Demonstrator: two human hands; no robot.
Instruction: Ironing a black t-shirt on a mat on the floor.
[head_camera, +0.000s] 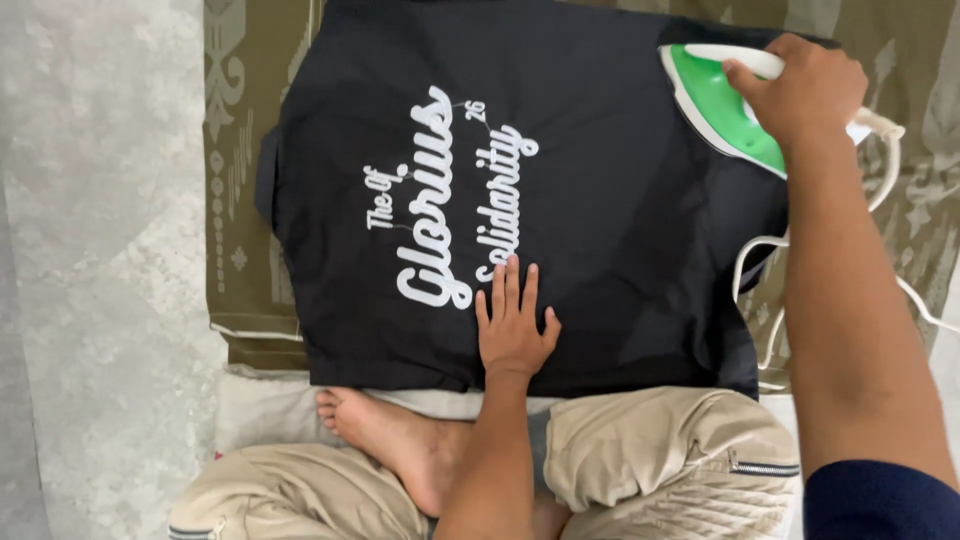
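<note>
A black T-shirt (600, 200) with white lettering is spread flat and is taken here as the landmark for everything else. It is laid on an olive-green patterned mat (240, 150), whose border is seen past the shirt's left and right edges. Beyond the mat's left edge, a pale mottled stone floor (100, 250) is shown.

On the near hem of the shirt, the left hand (513, 325) is pressed flat with the fingers spread wide, and nothing is held in it. At the shirt's far right corner, a green and white iron (725, 105) is gripped by its handle in the right hand (805, 85), the fingers closed around it. The iron's soleplate is set on the fabric there. A white cord (765, 300) is trailed from the iron down past the shirt's right edge.

Just below the shirt's near hem, a bare foot (385, 425) and beige trousers (660, 440) are seen, the person being seated cross-legged on the floor.

The pressing of the shirt is judged to be under way. The next pass is judged to call for the cloth being held taut by the flat hand, with the fingers and the cord kept out of the iron's path.
</note>
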